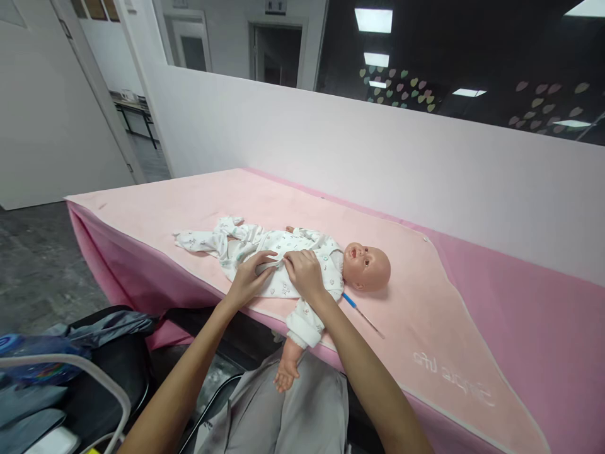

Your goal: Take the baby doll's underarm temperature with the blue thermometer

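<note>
A baby doll [366,266] lies on its back, its head toward the right, dressed in a white patterned shirt [281,289] and matching pants [203,241]. On the middle of the shirt front, my left hand [253,275] has thumb and fingers closed on the cloth edge. Close beside it, my right hand [306,271] pinches the same front edge; the exact spot between the fingertips is too small to make out. One doll arm [289,362] hangs over the table's near edge, below my right wrist. By the doll's neck lies a screwdriver-like tool with a blue handle [348,300] and thin metal shaft.
The doll rests on a pink blanket [416,309] spread over a table with a darker pink cover [562,315]. A white wall [378,157] with a window stands behind. At the lower left is a black chair [118,353] bearing a bag and a blue plastic bottle [38,359].
</note>
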Tool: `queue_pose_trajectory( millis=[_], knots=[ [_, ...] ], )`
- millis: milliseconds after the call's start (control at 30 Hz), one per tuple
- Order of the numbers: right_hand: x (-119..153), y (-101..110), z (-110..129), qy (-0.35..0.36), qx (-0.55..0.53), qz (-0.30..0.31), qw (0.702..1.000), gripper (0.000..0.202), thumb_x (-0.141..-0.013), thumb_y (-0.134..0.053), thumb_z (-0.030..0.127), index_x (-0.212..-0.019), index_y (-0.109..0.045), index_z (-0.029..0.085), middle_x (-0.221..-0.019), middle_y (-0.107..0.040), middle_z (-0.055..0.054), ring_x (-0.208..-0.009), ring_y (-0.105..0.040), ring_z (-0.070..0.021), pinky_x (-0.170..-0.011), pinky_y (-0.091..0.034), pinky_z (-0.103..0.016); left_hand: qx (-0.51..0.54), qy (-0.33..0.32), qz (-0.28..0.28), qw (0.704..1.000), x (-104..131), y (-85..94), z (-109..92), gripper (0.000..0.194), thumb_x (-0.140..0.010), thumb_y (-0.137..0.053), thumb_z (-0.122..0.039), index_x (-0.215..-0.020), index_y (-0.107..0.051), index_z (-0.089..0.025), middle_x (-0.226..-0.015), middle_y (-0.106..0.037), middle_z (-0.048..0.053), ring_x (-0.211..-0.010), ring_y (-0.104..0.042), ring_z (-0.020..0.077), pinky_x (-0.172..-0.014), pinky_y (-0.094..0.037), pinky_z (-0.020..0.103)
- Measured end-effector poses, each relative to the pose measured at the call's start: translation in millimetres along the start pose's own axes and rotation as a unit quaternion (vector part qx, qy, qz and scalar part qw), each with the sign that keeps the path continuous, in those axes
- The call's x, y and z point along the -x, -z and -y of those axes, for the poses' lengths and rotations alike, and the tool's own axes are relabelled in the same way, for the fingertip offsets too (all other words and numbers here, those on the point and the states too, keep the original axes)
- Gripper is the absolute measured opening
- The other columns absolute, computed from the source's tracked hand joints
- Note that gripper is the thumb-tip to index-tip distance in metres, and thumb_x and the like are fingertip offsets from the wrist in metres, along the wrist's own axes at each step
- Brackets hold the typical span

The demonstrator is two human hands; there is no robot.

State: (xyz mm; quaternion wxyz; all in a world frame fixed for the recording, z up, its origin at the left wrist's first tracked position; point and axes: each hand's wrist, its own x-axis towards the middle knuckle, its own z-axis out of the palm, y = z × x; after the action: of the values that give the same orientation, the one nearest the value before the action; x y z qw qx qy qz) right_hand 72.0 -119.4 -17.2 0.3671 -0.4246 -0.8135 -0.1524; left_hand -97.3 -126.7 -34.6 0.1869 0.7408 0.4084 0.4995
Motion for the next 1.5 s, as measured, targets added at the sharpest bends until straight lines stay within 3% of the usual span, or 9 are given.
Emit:
queue_pose_trajectory(
  millis=[233, 500, 700, 900, 1000, 1167, 1500],
  knots=[
    [0.4, -1.2, 0.0, -0.015, -0.018, -0.009, 1.000, 0.014, -0.091, -0.046, 0.023, -0.084, -0.057, 0.020, -0.079, -0.064, -0.002, -0.076, -0.053, -0.0165, -0.076, -0.035, -0.030, 0.018, 0.018, 0.007, 1.000, -4.9, 3.9, -3.4, 0.036, -0.082, -0.056, -0.036, -0.114, -0.057, -0.019, -0.099, -0.067, 0.007, -0.096, -0.063, 0.0227, -0.084, -0.049, 0.033],
    [0.4, 0.1, 0.9, -0.015, -0.006, -0.004, 1.000, 0.012, -0.090, -0.048, 0.023, -0.082, -0.056, 0.019, -0.076, -0.063, -0.001, -0.077, -0.053, -0.0167, -0.076, -0.035, -0.030, 0.022, -0.027, 0.045, 0.998, -4.3, 5.0, 1.6, 0.038, -0.085, -0.051, -0.029, -0.121, -0.054, -0.019, -0.098, -0.068, 0.006, -0.096, -0.061, 0.0212, -0.086, -0.046, 0.034],
    [1.0, -1.3, -0.4, -0.018, 0.008, 0.005, 1.000, 0.013, -0.091, -0.047, 0.023, -0.083, -0.056, 0.020, -0.076, -0.062, -0.002, -0.077, -0.052, -0.0171, -0.075, -0.035, -0.030, -0.015, -0.044, 0.056, 0.997, -3.9, 6.0, 5.3, 0.035, -0.086, -0.049, -0.028, -0.120, -0.057, -0.022, -0.094, -0.070, 0.005, -0.083, -0.060, 0.0192, -0.078, -0.046, 0.033],
    [-0.8, -0.7, 1.2, -0.029, 0.005, -0.004, 1.000, 0.013, -0.091, -0.046, 0.023, -0.083, -0.056, 0.019, -0.078, -0.063, -0.002, -0.078, -0.053, -0.0168, -0.076, -0.035, -0.030, 0.010, -0.029, 0.046, 0.998, -3.1, 4.2, -0.6, 0.046, -0.086, -0.052, -0.035, -0.130, -0.047, -0.021, -0.104, -0.065, 0.006, -0.100, -0.058, 0.0204, -0.090, -0.044, 0.035],
    [-1.7, -0.4, 1.9, -0.033, 0.009, 0.003, 0.999, 0.013, -0.090, -0.045, 0.022, -0.083, -0.056, 0.019, -0.077, -0.062, -0.003, -0.078, -0.053, -0.0169, -0.076, -0.036, -0.030, 0.015, 0.001, 0.032, 0.999, -4.1, 2.8, -5.1, 0.050, -0.085, -0.054, -0.040, -0.130, -0.045, -0.022, -0.102, -0.065, 0.005, -0.100, -0.059, 0.0205, -0.091, -0.045, 0.035],
    [-1.6, -1.0, 2.1, -0.031, 0.017, 0.009, 0.999, 0.013, -0.090, -0.045, 0.021, -0.082, -0.056, 0.019, -0.076, -0.062, -0.003, -0.079, -0.053, -0.0175, -0.076, -0.036, -0.031, 0.007, 0.014, 0.013, 1.000, -5.7, 1.6, -4.7, 0.046, -0.086, -0.053, -0.042, -0.126, -0.048, -0.021, -0.098, -0.067, 0.005, -0.097, -0.061, 0.0205, -0.089, -0.046, 0.034],
    [0.0, 0.0, 2.0, -0.016, 0.029, 0.019, 0.999, 0.014, -0.092, -0.044, 0.025, -0.086, -0.056, 0.020, -0.078, -0.063, -0.003, -0.081, -0.053, -0.0176, -0.077, -0.034, -0.030, 0.017, -0.023, 0.055, 0.998, -7.6, 3.5, -0.1, 0.031, -0.088, -0.049, -0.038, -0.111, -0.057, -0.020, -0.101, -0.065, 0.007, -0.096, -0.060, 0.0206, -0.088, -0.046, 0.035]
  ],
)
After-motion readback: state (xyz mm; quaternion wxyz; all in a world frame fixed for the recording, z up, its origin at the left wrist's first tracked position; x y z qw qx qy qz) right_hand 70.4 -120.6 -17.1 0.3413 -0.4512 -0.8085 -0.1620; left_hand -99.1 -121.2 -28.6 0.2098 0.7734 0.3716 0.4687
